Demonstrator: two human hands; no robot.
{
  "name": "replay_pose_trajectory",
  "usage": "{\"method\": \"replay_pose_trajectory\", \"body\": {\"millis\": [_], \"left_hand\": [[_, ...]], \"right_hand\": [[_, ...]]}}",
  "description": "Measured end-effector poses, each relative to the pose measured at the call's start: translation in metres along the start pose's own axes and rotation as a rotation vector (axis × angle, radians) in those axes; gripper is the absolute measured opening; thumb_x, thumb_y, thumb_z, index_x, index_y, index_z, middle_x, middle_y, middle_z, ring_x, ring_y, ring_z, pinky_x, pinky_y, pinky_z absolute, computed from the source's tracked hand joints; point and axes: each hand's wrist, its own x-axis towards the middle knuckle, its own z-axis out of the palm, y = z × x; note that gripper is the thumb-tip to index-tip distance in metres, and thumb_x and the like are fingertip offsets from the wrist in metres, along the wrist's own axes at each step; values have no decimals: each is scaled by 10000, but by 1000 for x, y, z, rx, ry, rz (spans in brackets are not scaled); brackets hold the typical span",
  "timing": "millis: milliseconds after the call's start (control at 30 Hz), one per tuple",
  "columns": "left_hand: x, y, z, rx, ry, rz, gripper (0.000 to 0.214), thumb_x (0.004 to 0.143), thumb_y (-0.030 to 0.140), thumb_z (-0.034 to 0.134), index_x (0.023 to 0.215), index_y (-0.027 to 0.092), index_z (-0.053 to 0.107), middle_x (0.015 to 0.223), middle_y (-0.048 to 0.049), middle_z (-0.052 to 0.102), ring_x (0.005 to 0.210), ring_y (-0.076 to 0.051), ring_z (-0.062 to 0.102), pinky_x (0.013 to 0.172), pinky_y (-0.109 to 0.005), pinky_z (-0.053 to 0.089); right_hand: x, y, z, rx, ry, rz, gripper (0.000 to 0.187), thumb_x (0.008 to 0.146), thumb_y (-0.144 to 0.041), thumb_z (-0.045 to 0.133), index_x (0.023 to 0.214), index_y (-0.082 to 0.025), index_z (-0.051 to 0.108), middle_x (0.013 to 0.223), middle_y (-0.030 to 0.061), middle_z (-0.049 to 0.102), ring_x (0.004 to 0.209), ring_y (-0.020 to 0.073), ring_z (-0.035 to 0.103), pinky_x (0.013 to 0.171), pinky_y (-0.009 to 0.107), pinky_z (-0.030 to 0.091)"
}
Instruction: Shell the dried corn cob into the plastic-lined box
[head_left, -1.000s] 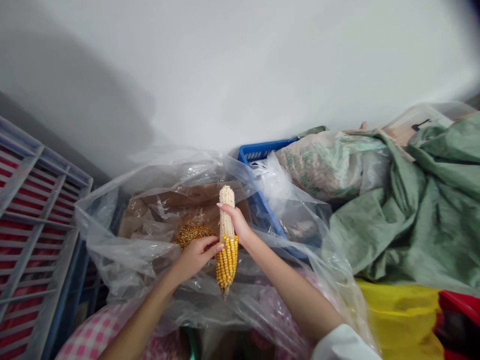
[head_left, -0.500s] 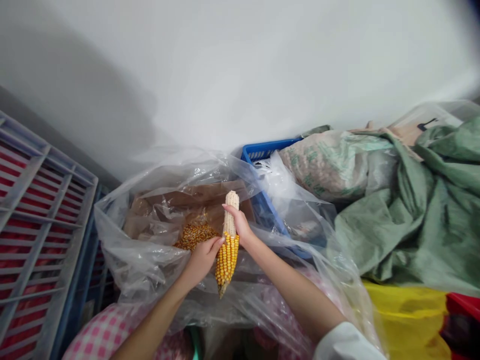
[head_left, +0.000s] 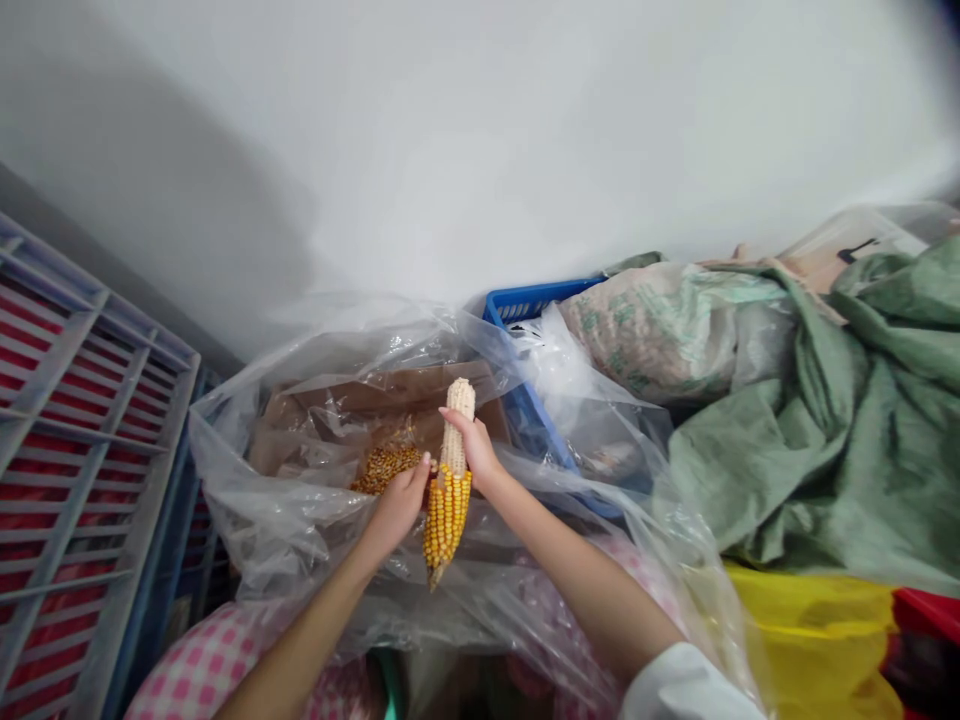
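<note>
An ear of corn (head_left: pixel 448 505) is held tilted over an open clear plastic bag (head_left: pixel 277 520). Its upper part is a bare pale cob, while yellow kernels still cover the lower, pointed part. My right hand (head_left: pixel 476 450) is closed around the bare part from the right, thumb across the cob. My left hand (head_left: pixel 401 508) is at the ear's left side, its thumb raised beside the top edge of the kernels. The left fingers are partly hidden at the ear. Loose corn kernels (head_left: pixel 386 467) lie heaped in the bag, behind my left hand.
Brown cardboard (head_left: pixel 360 385) shows through the bag. A blue basket (head_left: pixel 536 295) with plastic bags stands at right, beside green cloth (head_left: pixel 817 460) and a yellow bag (head_left: pixel 817 630). Grey crates (head_left: pixel 97 440) stack at left. A white wall (head_left: pixel 480 150) rises behind.
My left thumb has come off the kernels and moved slightly left and up. The ear and my right hand have shifted a little to the left.
</note>
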Motion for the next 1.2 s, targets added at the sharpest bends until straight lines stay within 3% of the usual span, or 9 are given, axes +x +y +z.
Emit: {"method": "replay_pose_trajectory", "body": {"millis": [100, 167, 300, 667, 800, 967, 1067, 1200], "left_hand": [[-3, 7, -6, 81, 120, 98, 564, 803, 570, 335, 1036, 122, 588, 1008, -101, 642, 962, -226, 573, 855, -306, 410], [-6, 11, -8, 178, 88, 164, 527, 797, 543, 397, 1073, 134, 581, 1057, -92, 633, 995, -225, 561, 875, -296, 396], [-8, 11, -5, 237, -106, 160, 489, 814, 526, 384, 961, 124, 621, 939, -77, 659, 895, -222, 580, 809, -299, 415], [-1, -10, 8, 48, -14, 150, 434, 809, 482, 339, 882, 124, 574, 928, -103, 630, 904, -220, 561, 859, -340, 404], [0, -8, 5, 26, 5, 137, 386, 795, 474, 353, 813, 144, 551, 844, -77, 615, 827, -204, 557, 791, -320, 423], [-4, 0, 3, 31, -57, 94, 472, 805, 544, 325, 810, 139, 568, 790, -62, 622, 763, -197, 562, 721, -303, 435], [-4, 1, 3, 152, 13, 167, 450, 818, 516, 333, 767, 144, 582, 762, -57, 626, 837, -212, 564, 803, -315, 414], [1, -1, 2, 141, 138, 84, 379, 824, 382, 316, 917, 131, 584, 929, -92, 642, 944, -216, 568, 866, -332, 408]], "right_hand": [[-1, -5, 0, -6, -13, -25, 377, 570, -409, 688, 802, -128, 590, 593, -31, 509, 530, 86, 433, 558, 230, 362], [-2, -7, 0, -18, -14, -38, 382, 550, -405, 705, 784, -126, 591, 604, -28, 517, 539, 86, 434, 565, 231, 360], [-4, -7, -1, -42, -19, -50, 392, 545, -415, 713, 778, -123, 594, 584, -33, 496, 536, 83, 413, 577, 234, 354], [-2, -2, -2, -60, -33, -36, 394, 542, -402, 710, 784, -116, 590, 567, -36, 458, 535, 79, 371, 573, 233, 333], [-4, -7, 0, -38, -43, -23, 394, 565, -422, 681, 788, -115, 574, 555, -32, 454, 526, 85, 379, 556, 238, 328], [-6, -9, 2, -34, -42, -48, 369, 534, -400, 711, 749, -132, 574, 567, -43, 461, 531, 75, 372, 566, 231, 326], [-7, -7, 2, -30, -39, -37, 367, 531, -403, 713, 735, -136, 566, 555, -44, 456, 523, 77, 374, 556, 233, 326], [-6, -6, 2, -10, -42, -22, 400, 565, -444, 678, 794, -134, 569, 554, -34, 462, 522, 94, 400, 543, 241, 338]]}}
